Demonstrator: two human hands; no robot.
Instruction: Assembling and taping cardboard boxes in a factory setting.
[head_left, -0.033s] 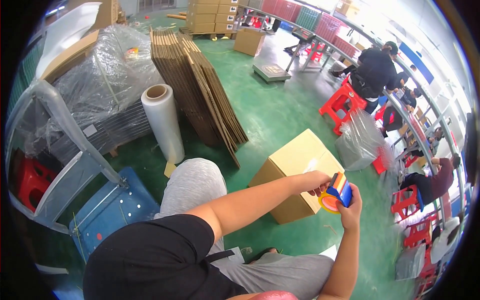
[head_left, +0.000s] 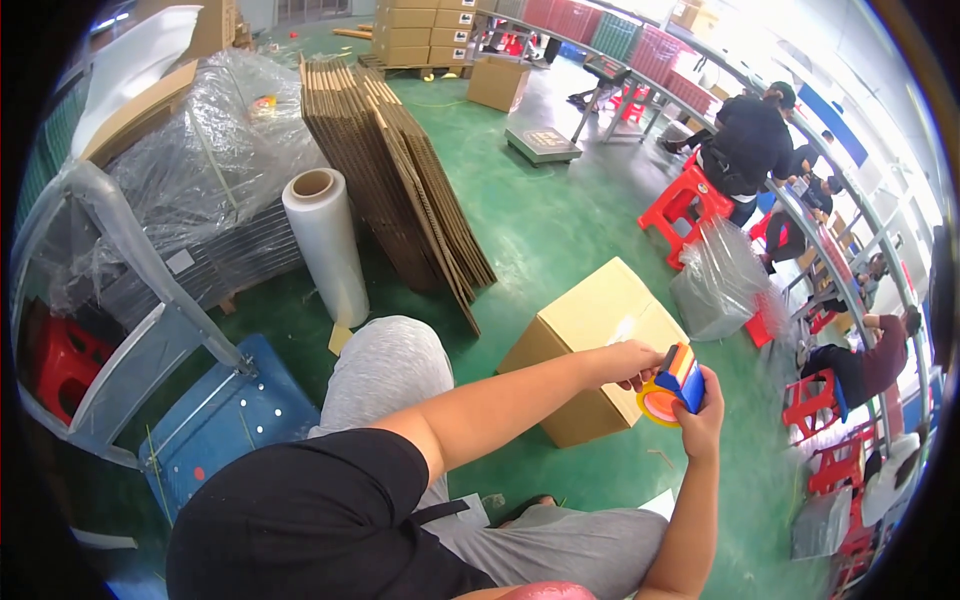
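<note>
My right hand (head_left: 705, 412) is closed around a blue tape dispenser (head_left: 686, 381) with an orange strip along its top edge. A roll of tape (head_left: 660, 404) with a yellow rim sits in the dispenser, on the side towards me. My left hand (head_left: 630, 363) reaches across to the dispenser, its fingers curled and pinched together right beside the roll. What those fingertips hold, if anything, is too small to make out. Below and behind both hands stands a closed cardboard box (head_left: 600, 310) on the floor, its top catching a bright reflection.
At left are a blue plastic chair (head_left: 250, 400), a roll of stretch film (head_left: 325, 245) and a leaning stack of flattened cartons (head_left: 400, 190). A floor scale (head_left: 543, 145) lies beyond. To the right, people sit on red stools (head_left: 685, 205) along a workbench, beside a plastic-wrapped bundle (head_left: 715, 300).
</note>
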